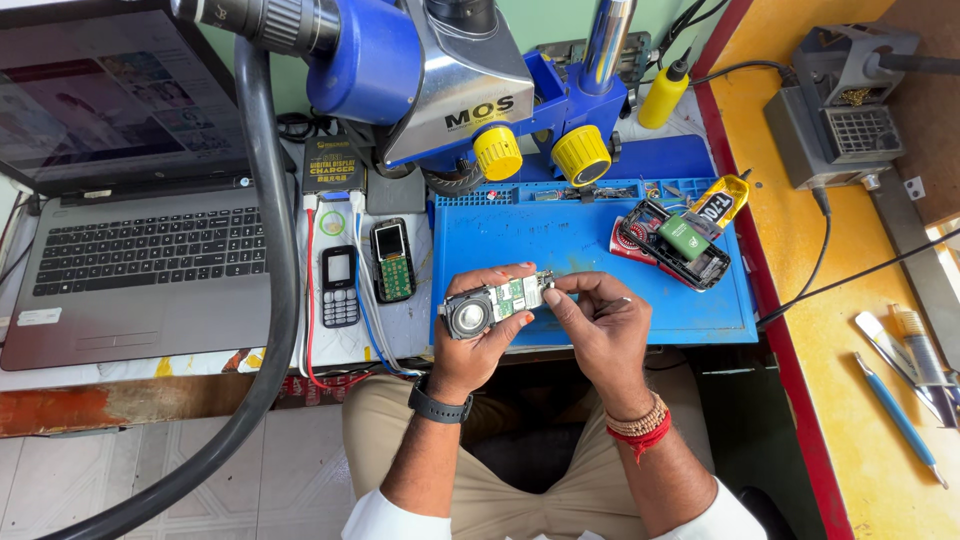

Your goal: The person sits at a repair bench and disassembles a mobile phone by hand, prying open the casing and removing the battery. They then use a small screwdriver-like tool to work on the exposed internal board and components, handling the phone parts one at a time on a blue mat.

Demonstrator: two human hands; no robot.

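A technician's left hand (pixel 478 345) cradles a stripped phone circuit board (pixel 495 303) with its round speaker above the blue repair mat (pixel 560 245), near edge, while right-hand fingertips (pixel 560 292) pinch its right end; a steady, light grip seems wise.

There is one laptop (pixel 130 250) on the table (pixel 850 250). One blue mat (pixel 560 245) lies on it too. One blue microscope (pixel 440 70) stands over the mat, and it has two yellow knobs (pixel 497 152). Two small phones (pixel 339 285) lie side by side next to the laptop. One more phone, opened up (pixel 678 243), lies on the mat. There is one yellow bottle (pixel 663 94) and one grey soldering stand (pixel 840 110). Two hands (pixel 480 330) hold one little circuit board (pixel 495 305). One black watch (pixel 438 404) is on a wrist.
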